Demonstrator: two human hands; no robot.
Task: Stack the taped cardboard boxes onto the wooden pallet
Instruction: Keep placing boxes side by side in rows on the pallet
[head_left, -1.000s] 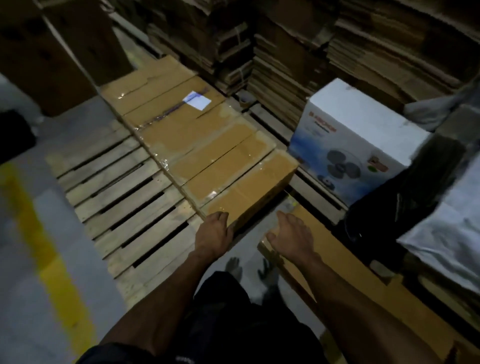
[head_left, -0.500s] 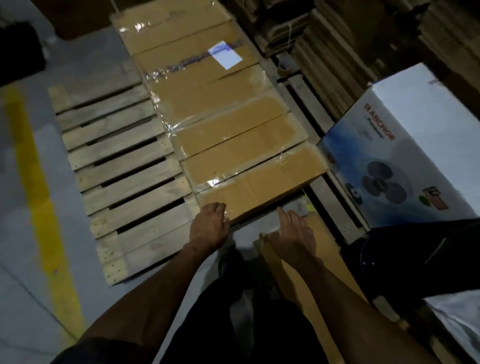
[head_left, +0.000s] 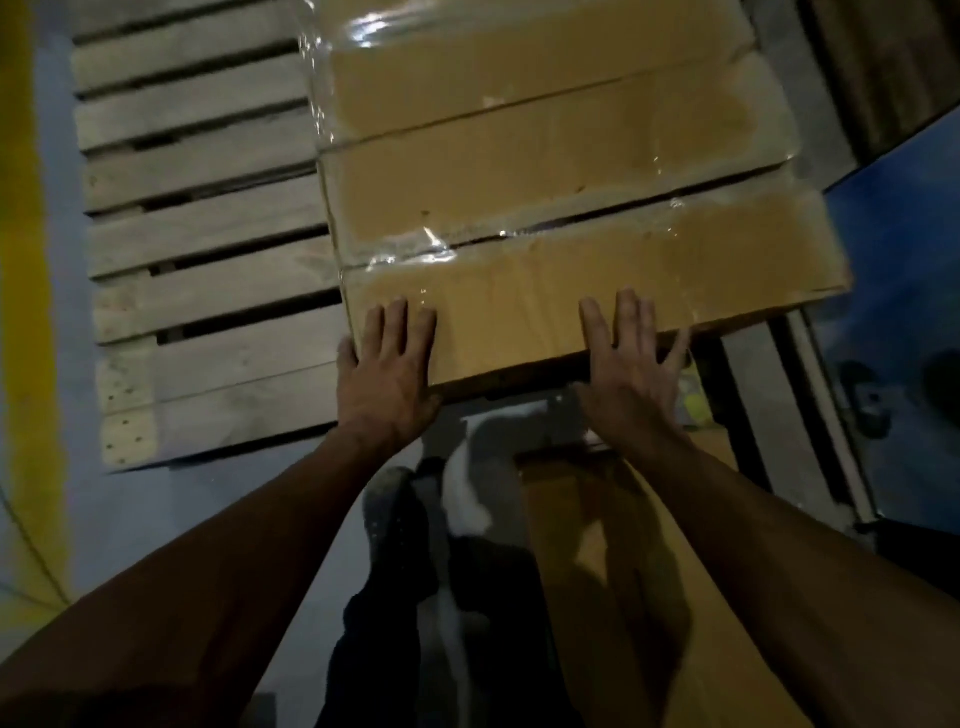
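On the pallet (head_left: 208, 244), along its right side, a row of taped boxes lies flat; we count at least three, the nearest box (head_left: 597, 296) at the front with its near edge overhanging the pallet's front. Both hands rest flat on this box, fingers straight and spread: left hand (head_left: 387, 371) at the near-left corner, right hand (head_left: 631, 364) toward the near-right, well apart from each other, gripping nothing. We judge this to be a push or a squaring-up of the box against its neighbour. Risks: uneven pressure from the two palms could skew the box, since the glossy tape (head_left: 405, 254) looks slick; loose tape at the seam could snag or lift; the overhanging edge could tip if weight comes down on it. Pallet slats are pale, worn wood with open gaps, bare on the left half. Floor (head_left: 171, 499) is grey concrete with a yellow line (head_left: 23, 312) at far left. Lighting dim. More cardboard (head_left: 613, 545) lies on the floor near our feet; a blue carton (head_left: 904, 322) stands at right.
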